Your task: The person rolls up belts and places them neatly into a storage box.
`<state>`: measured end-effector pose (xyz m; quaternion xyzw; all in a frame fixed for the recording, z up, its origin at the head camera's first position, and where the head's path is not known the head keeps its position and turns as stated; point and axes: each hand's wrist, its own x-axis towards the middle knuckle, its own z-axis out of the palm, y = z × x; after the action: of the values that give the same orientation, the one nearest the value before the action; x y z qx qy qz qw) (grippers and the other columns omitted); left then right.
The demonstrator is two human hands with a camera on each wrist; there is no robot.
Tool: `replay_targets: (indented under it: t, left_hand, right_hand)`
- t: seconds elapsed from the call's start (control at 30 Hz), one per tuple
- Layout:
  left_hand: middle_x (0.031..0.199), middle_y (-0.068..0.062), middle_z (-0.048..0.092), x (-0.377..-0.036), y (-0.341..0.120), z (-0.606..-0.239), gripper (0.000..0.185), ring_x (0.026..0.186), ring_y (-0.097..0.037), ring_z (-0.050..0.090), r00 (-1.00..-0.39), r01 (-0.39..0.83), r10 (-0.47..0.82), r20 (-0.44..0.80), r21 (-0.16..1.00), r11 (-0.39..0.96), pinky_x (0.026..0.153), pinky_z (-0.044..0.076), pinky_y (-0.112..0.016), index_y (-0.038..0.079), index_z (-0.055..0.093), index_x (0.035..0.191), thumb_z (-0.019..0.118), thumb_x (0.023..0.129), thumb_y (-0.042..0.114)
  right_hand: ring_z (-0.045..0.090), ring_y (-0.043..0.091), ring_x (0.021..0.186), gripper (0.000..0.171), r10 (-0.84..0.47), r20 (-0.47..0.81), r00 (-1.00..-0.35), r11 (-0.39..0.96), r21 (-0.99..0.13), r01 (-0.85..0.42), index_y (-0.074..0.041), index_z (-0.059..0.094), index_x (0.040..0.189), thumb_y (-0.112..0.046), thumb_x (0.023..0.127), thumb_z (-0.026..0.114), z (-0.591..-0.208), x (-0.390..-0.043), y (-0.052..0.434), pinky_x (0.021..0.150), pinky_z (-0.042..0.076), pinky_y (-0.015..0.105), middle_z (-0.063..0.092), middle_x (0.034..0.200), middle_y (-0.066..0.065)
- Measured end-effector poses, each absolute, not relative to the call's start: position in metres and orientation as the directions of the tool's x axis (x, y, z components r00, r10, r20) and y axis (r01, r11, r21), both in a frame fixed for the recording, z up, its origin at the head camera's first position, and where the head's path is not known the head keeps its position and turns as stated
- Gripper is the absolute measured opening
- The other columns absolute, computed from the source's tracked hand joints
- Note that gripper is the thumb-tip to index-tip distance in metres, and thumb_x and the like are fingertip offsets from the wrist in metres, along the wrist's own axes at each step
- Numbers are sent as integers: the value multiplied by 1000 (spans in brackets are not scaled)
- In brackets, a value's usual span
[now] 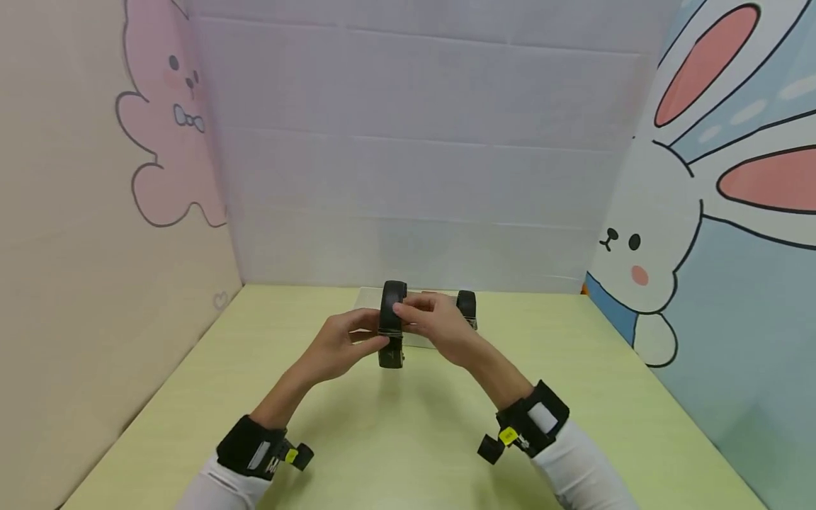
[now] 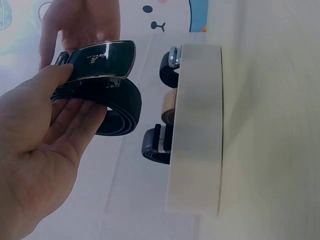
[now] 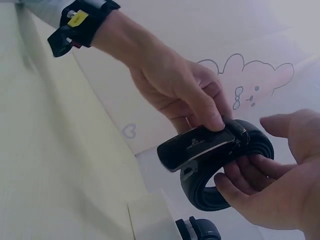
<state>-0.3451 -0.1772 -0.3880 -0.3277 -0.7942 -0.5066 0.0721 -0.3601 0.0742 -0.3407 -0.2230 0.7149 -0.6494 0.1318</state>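
A rolled black belt (image 1: 393, 304) with a dark plate buckle (image 2: 102, 60) is held up between both hands above the table. The left hand (image 1: 338, 347) grips it, thumb on the buckle's end and fingers beneath the coil, as the left wrist view shows. From the other side the right hand (image 1: 440, 326) holds the roll. In the right wrist view the right hand's fingers (image 3: 250, 175) curve against the coil's inner side, while its thumb stands a little apart from the leather. The buckle lies along the outside of the roll.
Behind the hands a white box or board (image 1: 366, 297) rests on the pale yellow table (image 1: 395, 439). On it are more rolled belts: a dark one (image 2: 156, 145), a tan one (image 2: 169, 106) and a black one with a silver buckle (image 2: 170, 69). Cartoon-printed walls enclose the table's sides.
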Motion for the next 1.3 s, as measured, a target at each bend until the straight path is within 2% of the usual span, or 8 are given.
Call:
replay_targets:
  t: [0.1,0.17,0.3,0.43,0.6,0.9,1.17,1.3]
  left_hand:
    - [140,-13,78,-352,-186,-383,41,128,-31,79,-795,569,426,432,773,279,110,63,-35,10,71,148,78,107,9]
    - [141,-13,78,-359,-192,-379,41,129,-33,78,-804,562,412,428,774,293,110,63,-38,11,70,149,76,108,11]
    - [143,-16,77,-375,-199,-374,43,132,-36,76,-816,556,392,425,763,331,113,62,-47,9,68,153,75,110,14]
    - [148,-20,74,-395,-205,-372,48,138,-41,72,-829,546,369,421,751,372,117,59,-53,6,64,157,73,111,14]
    - [152,-25,69,-419,-206,-377,51,142,-46,69,-837,544,323,441,732,411,119,57,-55,1,59,160,70,111,5]
    - [152,-32,66,-451,-195,-405,52,138,-51,70,-860,504,195,472,727,466,112,61,-54,-8,60,155,69,104,-12]
    - [151,-32,66,-454,-195,-422,49,140,-51,69,-873,478,187,451,712,514,111,62,-55,-7,60,155,66,106,-12]
    - [149,-30,68,-454,-199,-427,56,138,-49,71,-876,471,219,429,666,579,108,64,-54,0,54,162,65,108,-10]
  right_hand:
    - [75,22,121,33,-529,189,-828,213,-914,-344,-4,75,139,-20,111,74,-344,-365,72,113,61,42,76,135,14]
    - [77,26,121,35,-551,245,-798,274,-850,-451,-5,75,140,-19,108,77,-343,-370,69,110,62,44,79,133,15]
    - [79,30,120,39,-555,311,-771,339,-762,-551,-3,72,143,-14,106,80,-341,-385,58,108,64,43,81,131,16]
    - [81,32,117,39,-515,336,-789,398,-721,-567,-1,71,142,-13,106,80,-341,-400,41,102,66,41,81,128,18]
    - [82,34,115,38,-431,377,-820,455,-694,-558,1,72,140,-11,105,81,-349,-419,20,99,67,41,81,128,19]
    - [84,35,107,37,-325,468,-822,574,-592,-565,8,71,134,-2,100,82,-379,-445,-7,93,69,42,83,120,23]
    - [83,39,104,33,-299,438,-848,684,-522,-510,7,69,133,-6,104,80,-395,-444,-20,88,69,46,82,118,25]
    - [83,43,103,43,-319,388,-865,730,-481,-486,9,61,143,-8,106,77,-398,-441,-26,85,69,48,80,119,30]
